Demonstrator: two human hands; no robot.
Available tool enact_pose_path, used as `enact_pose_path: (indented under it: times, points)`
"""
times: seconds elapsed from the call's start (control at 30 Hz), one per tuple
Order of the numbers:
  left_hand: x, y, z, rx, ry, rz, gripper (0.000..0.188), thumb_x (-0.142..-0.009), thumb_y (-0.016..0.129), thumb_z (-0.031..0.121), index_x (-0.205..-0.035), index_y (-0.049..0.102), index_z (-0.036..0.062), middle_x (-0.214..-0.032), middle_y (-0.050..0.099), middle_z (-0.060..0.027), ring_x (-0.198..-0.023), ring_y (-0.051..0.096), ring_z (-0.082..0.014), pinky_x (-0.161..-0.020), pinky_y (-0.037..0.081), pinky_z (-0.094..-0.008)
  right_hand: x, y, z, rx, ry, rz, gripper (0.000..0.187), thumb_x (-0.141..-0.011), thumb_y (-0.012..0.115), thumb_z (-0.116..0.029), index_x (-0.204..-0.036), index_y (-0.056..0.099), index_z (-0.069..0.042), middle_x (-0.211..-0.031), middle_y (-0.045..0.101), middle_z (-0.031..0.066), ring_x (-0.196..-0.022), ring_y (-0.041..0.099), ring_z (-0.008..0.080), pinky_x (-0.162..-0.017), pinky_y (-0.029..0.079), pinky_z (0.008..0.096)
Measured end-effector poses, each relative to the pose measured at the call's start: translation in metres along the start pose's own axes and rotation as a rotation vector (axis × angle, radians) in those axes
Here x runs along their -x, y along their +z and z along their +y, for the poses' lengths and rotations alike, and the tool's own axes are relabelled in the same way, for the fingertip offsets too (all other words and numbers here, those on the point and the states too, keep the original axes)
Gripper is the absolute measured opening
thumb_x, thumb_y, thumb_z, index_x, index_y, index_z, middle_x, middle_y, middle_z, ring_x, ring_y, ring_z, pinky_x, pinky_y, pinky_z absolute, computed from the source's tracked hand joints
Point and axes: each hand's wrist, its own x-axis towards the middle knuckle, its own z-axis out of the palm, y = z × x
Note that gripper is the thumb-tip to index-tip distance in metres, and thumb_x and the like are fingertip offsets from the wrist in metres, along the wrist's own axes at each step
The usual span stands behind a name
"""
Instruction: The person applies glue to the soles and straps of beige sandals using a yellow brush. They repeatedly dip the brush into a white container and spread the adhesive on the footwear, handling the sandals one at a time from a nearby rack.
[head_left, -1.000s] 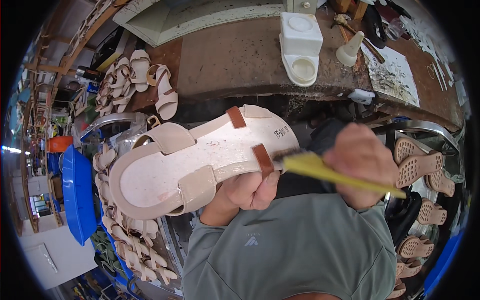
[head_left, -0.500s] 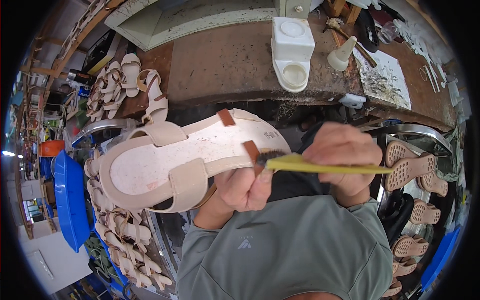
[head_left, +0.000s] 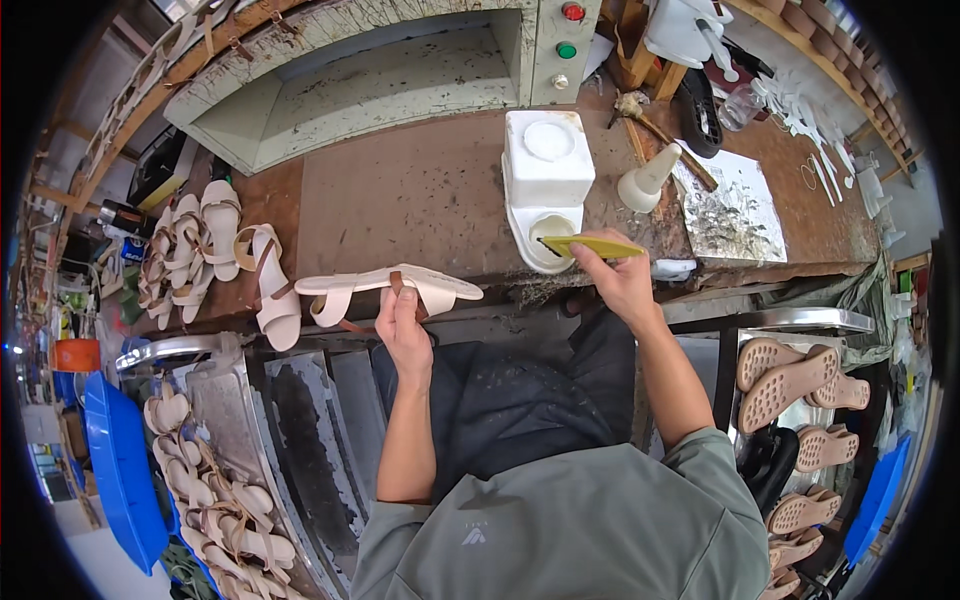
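My left hand [head_left: 404,335] is closed round a cream sandal [head_left: 445,287] at its middle, by a brown strap. The sandal is tipped edge-on at the front of the workbench [head_left: 400,220], its straps hanging downward. In my right hand [head_left: 622,285] is a brush with a flat yellow handle [head_left: 600,246], pinched between thumb and fingers. The brush's tip reaches into the round cup at the front of a white plastic dispenser [head_left: 548,170]. The bristles are mostly hidden there. Beside the dispenser stands a pale cone-shaped bottle [head_left: 648,180].
Several finished-looking sandals [head_left: 220,225] lie on the bench at left; more fill a rack [head_left: 225,510] below. Shoe soles [head_left: 785,385] stand on the right rack. A hammer [head_left: 665,138] and stained paper [head_left: 735,205] lie at right. A grey metal cabinet [head_left: 360,80] backs the bench.
The sandal has moved away from my body toward the bench and turned edge-on. My right hand has carried the brush from the sandal's sole forward to the dispenser's cup.
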Motion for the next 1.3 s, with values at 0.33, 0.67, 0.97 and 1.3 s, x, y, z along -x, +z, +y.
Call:
enact_pose_path:
  times: [0.33, 0.67, 0.97, 1.3]
  points:
    - [-0.008, -0.016, -0.011, -0.005, -0.062, -0.174, 0.029, -0.087, 0.057, 0.019, -0.102, 0.057, -0.0057, -0.092, 0.059, -0.0043, -0.083, 0.05, -0.0086, -0.077, 0.039, -0.0236, -0.009, 0.01, 0.016, -0.095, 0.15, -0.105, 0.012, -0.083, 0.065, -0.008, -0.091, 0.066, 0.002, -0.077, 0.063, 0.0047, -0.063, 0.056, 0.0094, -0.056, 0.044, 0.0234]
    - [0.04, 0.01, 0.041, 0.26, 0.005, -0.231, 0.039, -0.082, 0.055, 0.018, -0.105, 0.051, -0.0135, -0.115, 0.055, -0.0242, -0.105, 0.056, -0.0278, -0.091, 0.044, -0.0372, -0.002, -0.002, -0.043, -0.675, 0.347, -0.044, 0.012, -0.082, 0.065, -0.004, -0.089, 0.063, 0.005, -0.072, 0.064, 0.0092, -0.053, 0.056, 0.0098, -0.047, 0.043, 0.0203]
    - [0.073, 0.04, 0.117, 0.238, -0.035, -0.375, 0.022, -0.083, 0.055, 0.019, -0.076, 0.054, -0.0021, -0.093, 0.06, -0.02, -0.087, 0.055, -0.0268, -0.079, 0.042, -0.0385, 0.016, 0.009, -0.122, -0.585, -0.194, -0.211, 0.012, -0.077, 0.068, -0.002, -0.085, 0.064, 0.007, -0.077, 0.066, 0.0141, -0.064, 0.06, 0.0165, -0.059, 0.048, 0.0291]
    - [0.102, 0.038, 0.138, 0.22, -0.07, -0.401, 0.023, -0.084, 0.054, 0.018, -0.072, 0.049, -0.0007, -0.1, 0.058, -0.0217, -0.089, 0.055, -0.0281, -0.081, 0.042, -0.0392, 0.039, -0.008, -0.143, -0.568, -0.464, -0.267, 0.015, -0.071, 0.072, -0.002, -0.081, 0.065, 0.006, -0.071, 0.065, 0.0147, -0.059, 0.063, 0.0224, -0.053, 0.05, 0.0291]
